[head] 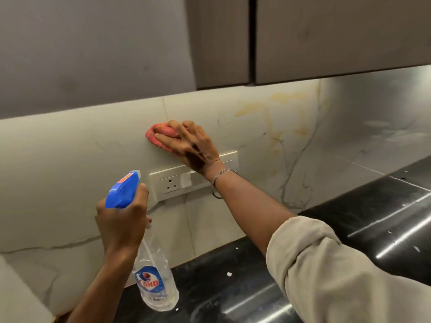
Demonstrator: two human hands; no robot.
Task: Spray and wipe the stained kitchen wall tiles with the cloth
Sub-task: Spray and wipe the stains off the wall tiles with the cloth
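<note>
Head view: at near left, the left hand (121,220) has its fingers clamped round the neck of a Colin spray bottle (155,276), blue trigger head up. Farther right, above the socket panel (172,183), the right hand (191,145) presses a pink cloth (155,134) against the wall tiles (70,159), fingers spread apart. Yellow stains (268,106) mark the tile to the right, over the black countertop (373,217).
</note>
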